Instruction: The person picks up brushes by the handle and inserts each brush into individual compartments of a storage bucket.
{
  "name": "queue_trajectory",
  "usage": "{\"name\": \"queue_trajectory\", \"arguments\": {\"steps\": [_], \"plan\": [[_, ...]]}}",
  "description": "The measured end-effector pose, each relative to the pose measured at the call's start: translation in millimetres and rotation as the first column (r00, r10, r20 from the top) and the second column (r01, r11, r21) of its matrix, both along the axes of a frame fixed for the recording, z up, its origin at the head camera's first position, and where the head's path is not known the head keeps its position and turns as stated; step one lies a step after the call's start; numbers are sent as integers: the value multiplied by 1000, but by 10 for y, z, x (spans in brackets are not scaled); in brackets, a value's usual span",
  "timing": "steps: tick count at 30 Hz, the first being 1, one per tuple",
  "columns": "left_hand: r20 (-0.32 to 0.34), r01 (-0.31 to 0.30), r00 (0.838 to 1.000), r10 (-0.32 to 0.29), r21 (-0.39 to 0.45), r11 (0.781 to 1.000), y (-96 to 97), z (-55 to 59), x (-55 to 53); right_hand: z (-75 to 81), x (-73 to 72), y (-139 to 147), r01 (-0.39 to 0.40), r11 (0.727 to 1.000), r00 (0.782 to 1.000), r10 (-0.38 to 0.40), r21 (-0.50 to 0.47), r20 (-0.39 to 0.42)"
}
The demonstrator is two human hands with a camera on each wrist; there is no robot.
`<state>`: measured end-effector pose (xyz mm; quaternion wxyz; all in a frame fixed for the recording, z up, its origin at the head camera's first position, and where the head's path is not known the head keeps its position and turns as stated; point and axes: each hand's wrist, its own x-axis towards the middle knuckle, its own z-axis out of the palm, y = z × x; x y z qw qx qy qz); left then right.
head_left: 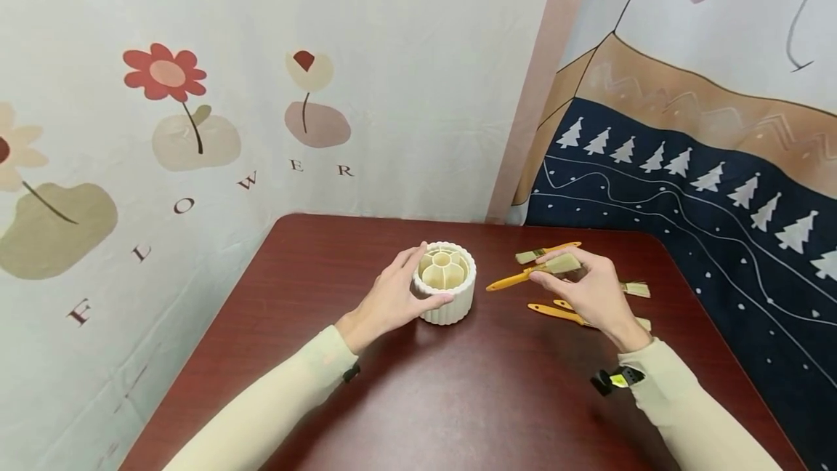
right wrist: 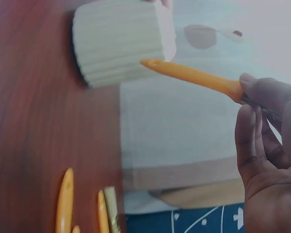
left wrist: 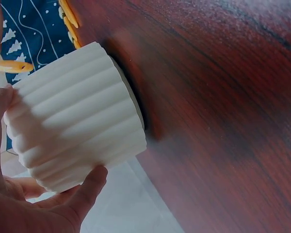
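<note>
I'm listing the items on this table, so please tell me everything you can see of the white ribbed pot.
The white ribbed pot is short, round and off-white, with straight ribs down its outer wall and a scalloped rim. Inside, thin cream dividers form a flower-like pattern; the compartments look empty. It appears matt, perhaps plastic or ceramic. It stands upright on the dark red table, with the left hand gripping its side.

Cream-white pot (left wrist: 77, 116), orange-handled cream-bristled brush (head_left: 513, 280), wood-grained red-brown table (head_left: 366, 413), white-tree-patterned navy backdrop (head_left: 654, 215)
</note>
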<state>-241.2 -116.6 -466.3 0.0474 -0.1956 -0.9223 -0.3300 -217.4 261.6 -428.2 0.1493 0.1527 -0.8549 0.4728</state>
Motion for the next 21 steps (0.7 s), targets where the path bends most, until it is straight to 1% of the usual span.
{"name": "queue_trajectory", "arguments": {"steps": [3,9,13,17,21], "plan": [[-9,6,1000,-6,10,1000,-3,-17,0,70,-43,-85,-38,997,999,37,-61,-29],[-23,4,1000,-4,12,1000,-15,-28,-11,187,-111,-253,-99,989,994,93,-110,-53],[-20,2,1000,-2,7,1000,-11,-16,-6,239,-158,-362,-122,984,991,113,-131,-75],[-22,1,1000,-1,-1,1000,-5,-10,6,289,-191,-478,-131,984,988,118,-122,-102],[-25,6,1000,-6,-4,1000,1,-19,15,315,-203,-577,-145,985,985,134,-98,-110]]}}
